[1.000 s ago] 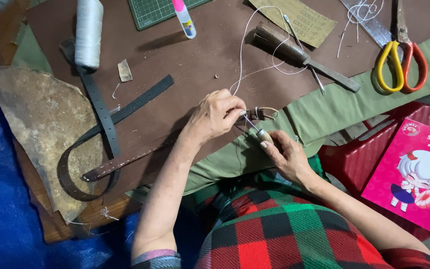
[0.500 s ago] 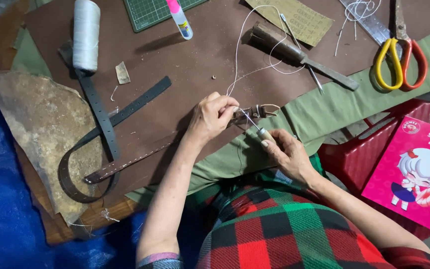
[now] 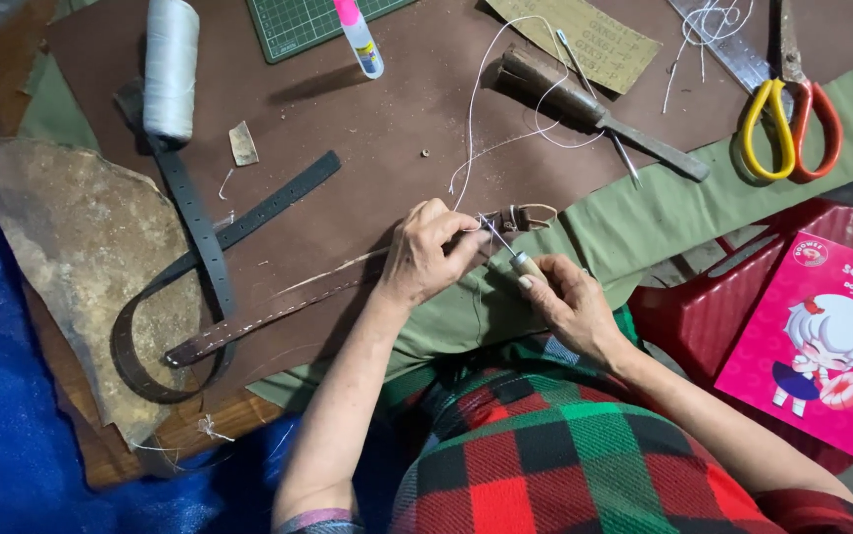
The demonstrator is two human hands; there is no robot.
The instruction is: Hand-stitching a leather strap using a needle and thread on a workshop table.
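Brown leather-covered surface (image 3: 377,129), left hand (image 3: 426,252) pinching the brown strap (image 3: 278,316) end, right hand (image 3: 565,302) gripping an awl (image 3: 505,247) against it, white thread (image 3: 476,129) trailing above, scissors (image 3: 787,119) far right.

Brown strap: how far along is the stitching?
Done: a pale stitch line runs along the brown strap from its far end toward the hands. In hand: the left hand pinches the strap's near end, the right hand works an awl there, with white thread trailing. Left: the short stretch by the buckle end, as far as shows.
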